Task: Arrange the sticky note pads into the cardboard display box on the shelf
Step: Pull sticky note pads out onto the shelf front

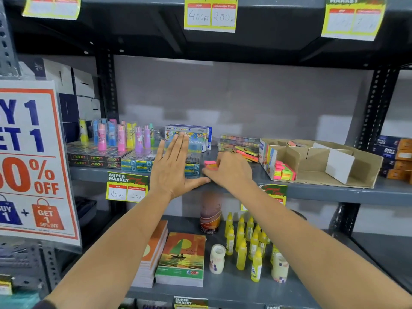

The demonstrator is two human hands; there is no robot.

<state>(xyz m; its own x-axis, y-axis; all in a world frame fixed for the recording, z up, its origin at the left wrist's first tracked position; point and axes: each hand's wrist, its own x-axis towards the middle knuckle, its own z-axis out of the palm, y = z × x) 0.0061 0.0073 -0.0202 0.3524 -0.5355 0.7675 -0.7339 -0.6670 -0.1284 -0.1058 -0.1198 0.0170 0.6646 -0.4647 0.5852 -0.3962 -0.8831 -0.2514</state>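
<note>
1. The right hand (229,168) curls its fingers closed on a pink and yellow sticky pad (210,165) on the shelf (334,190).
2. The left hand (172,166) is flat, fingers spread, just left of the pad.
3. The cardboard box (356,170) stands to the right, with more pads (284,171) inside.

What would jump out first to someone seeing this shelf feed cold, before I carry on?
Probably the two hands mid-shelf: the left hand spread flat and open, the right hand closed around neon sticky note pads at the shelf's front edge. Just right sits the cardboard display box, mostly empty, with one neon stack in its front-left compartment. The large red-and-blue sale poster fills the left edge.
</note>
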